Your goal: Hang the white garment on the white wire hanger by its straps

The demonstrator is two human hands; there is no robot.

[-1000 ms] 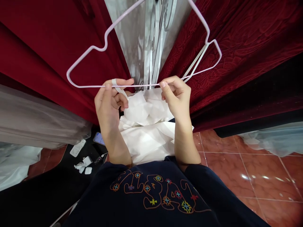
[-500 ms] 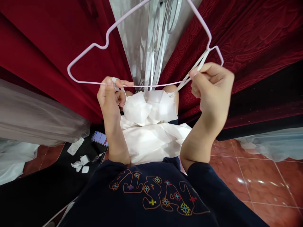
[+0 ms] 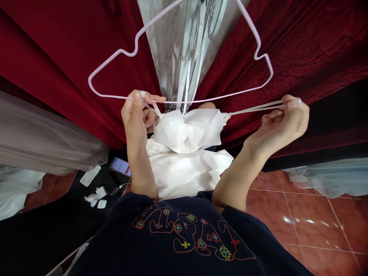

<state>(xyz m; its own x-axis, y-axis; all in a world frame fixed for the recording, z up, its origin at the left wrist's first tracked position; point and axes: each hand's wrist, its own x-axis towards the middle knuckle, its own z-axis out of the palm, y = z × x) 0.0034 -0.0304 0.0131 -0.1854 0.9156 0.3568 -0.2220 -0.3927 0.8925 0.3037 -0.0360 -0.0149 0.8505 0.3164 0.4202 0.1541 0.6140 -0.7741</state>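
Observation:
A pale pink clothes hanger (image 3: 140, 36) is held up in front of me by its lower bar. My left hand (image 3: 137, 111) is closed around the left part of that bar, with a white strap looped about a finger. Out to the right, my right hand (image 3: 287, 119) pinches a thin white strap (image 3: 255, 109) and pulls it taut, apart from the hanger. Both straps run to a white garment (image 3: 189, 128) with gathered cups, hanging below the bar. Its lower white fabric (image 3: 189, 172) is spread over my lap.
Red curtains (image 3: 71, 46) hang on both sides of a white metal grille (image 3: 189, 57). At the left, a black surface (image 3: 57, 218) carries a lit phone (image 3: 122, 166), a white charger (image 3: 101, 192) and small white items. Red floor tiles (image 3: 304, 214) lie at the right.
My right hand has moved right and slightly down, taking the strap off the hanger's right notch and stretching it sideways. The hanger has shifted slightly right. My left hand keeps its grip.

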